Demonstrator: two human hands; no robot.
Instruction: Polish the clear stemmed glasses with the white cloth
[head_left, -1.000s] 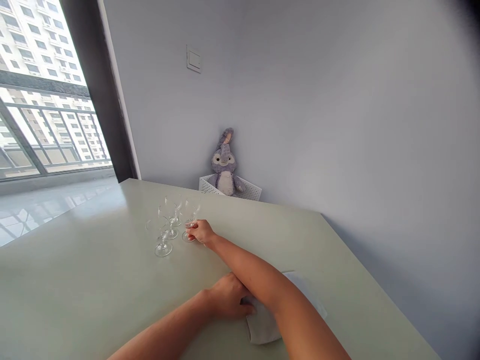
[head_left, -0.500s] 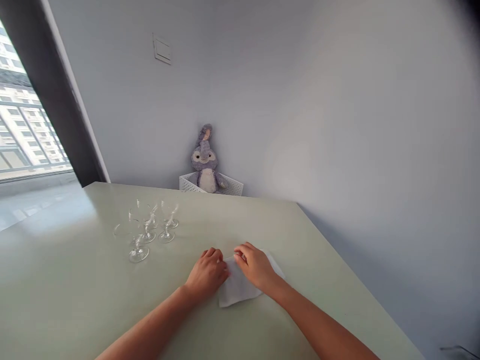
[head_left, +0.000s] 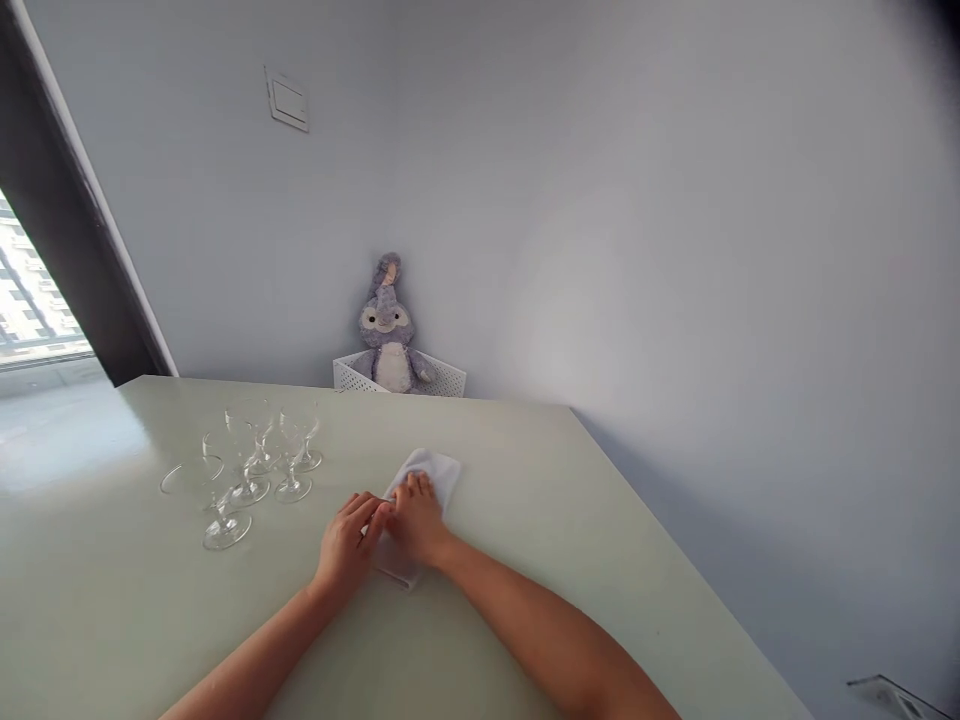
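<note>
A white cloth (head_left: pixel 442 472), folded into a narrow strip, lies on the pale green table between and under my hands. My left hand (head_left: pixel 351 540) is at the cloth's left edge, its fingers closed near the edge; whether they pinch the fabric is hidden. On top of the cloth rests my right hand (head_left: pixel 416 520), palm down with its fingers bent a little apart. The two hands touch or nearly touch at the fingertips.
Several clear stemmed glasses (head_left: pixel 227 528) stand upright on the table (head_left: pixel 510 470) to the left of my hands. Behind the far edge, a purple plush toy (head_left: pixel 392 365) sits in a white perforated basket (head_left: pixel 450 380). A wall runs along the right.
The cloth now looks narrower and turned, its far end angled up and right. My right hand has moved left onto it, beside my left hand. The whole view has shifted slightly.
</note>
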